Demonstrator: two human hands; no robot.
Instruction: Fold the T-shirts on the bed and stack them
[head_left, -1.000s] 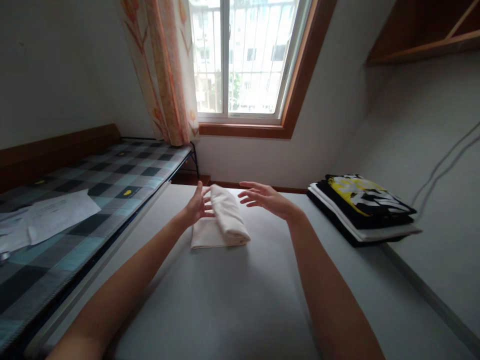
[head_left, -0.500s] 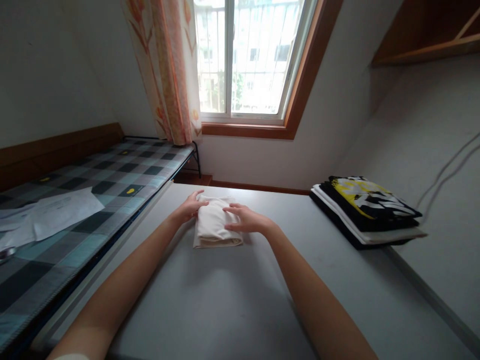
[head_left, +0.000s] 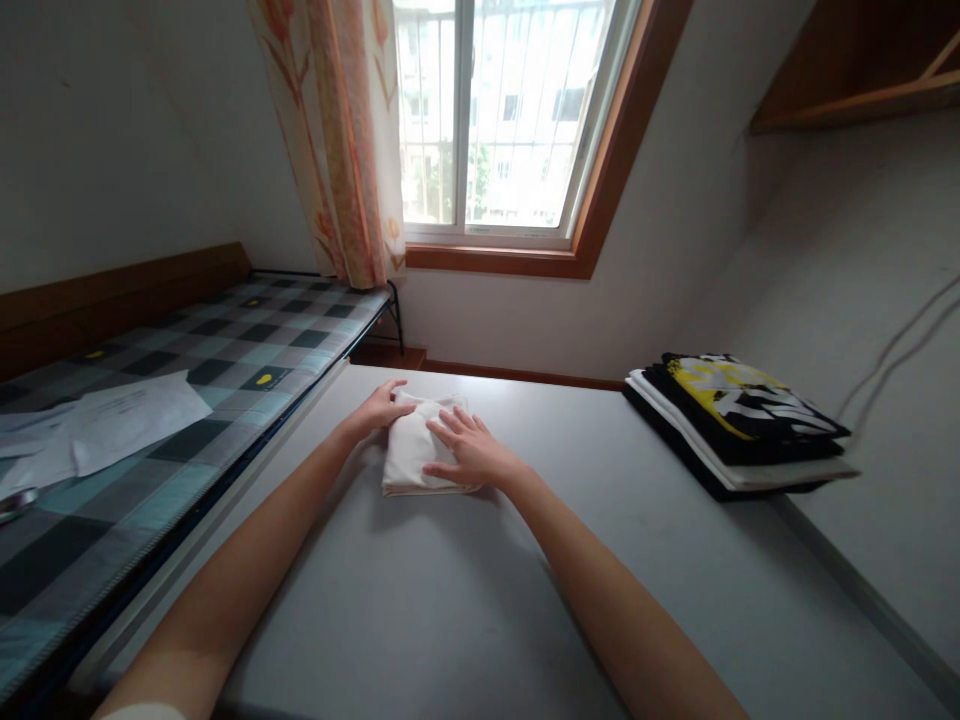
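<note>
A small folded piece of white cloth [head_left: 409,455], perhaps a garment, lies on the pale grey tabletop [head_left: 420,590]. On top of it, my right hand [head_left: 476,452] rests flat with its fingers spread, covering the right part. My left hand [head_left: 379,408] is at the cloth's far left edge. Its thumb reaches over the top and its index finger stretches away, apart from the thumb; the other fingers are partly hidden.
To the right stands a stack of folded dark and white clothes [head_left: 739,425], a yellow-and-black print uppermost. A bed with a checked mattress [head_left: 292,335] runs along the left, with papers [head_left: 139,420] on it. Behind are a window [head_left: 517,120] and a curtain [head_left: 349,150].
My right hand has moved left and flattened onto the white cloth, whose near edge now looks flatter. My left hand has stayed almost in place. The view has shifted slightly.
</note>
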